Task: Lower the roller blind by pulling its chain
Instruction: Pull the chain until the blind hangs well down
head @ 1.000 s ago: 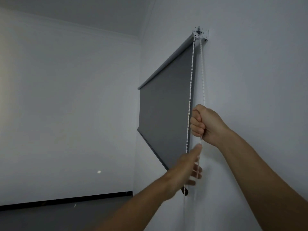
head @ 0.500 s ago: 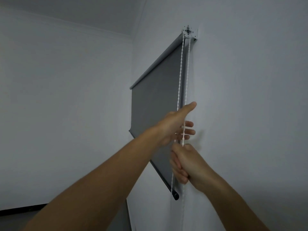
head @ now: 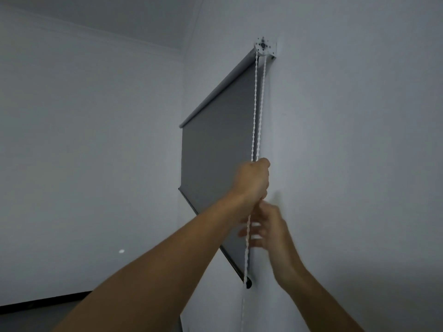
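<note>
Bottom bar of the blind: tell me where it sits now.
In the head view the bottom bar slants down right of centre, its dark end cap by the wall just below the right hand, behind the chain.

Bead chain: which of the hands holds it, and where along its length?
The left hand is fisted on the chain about mid-length; the blurred right hand is open.

The roller blind (head: pixel 215 168) is carried by the right-hand wall (head: pixel 347 140), a plain pale surface. It is fixed there by a round white bracket (head: pixel 263 46) at the near upper end, close under the ceiling. The grey fabric is hung flat against the wall, with its dark bottom bar (head: pixel 248 282) ending just beside the wall. A white bead chain (head: pixel 254 111) is hung from the bracket in two strands, close along the wall.
</note>
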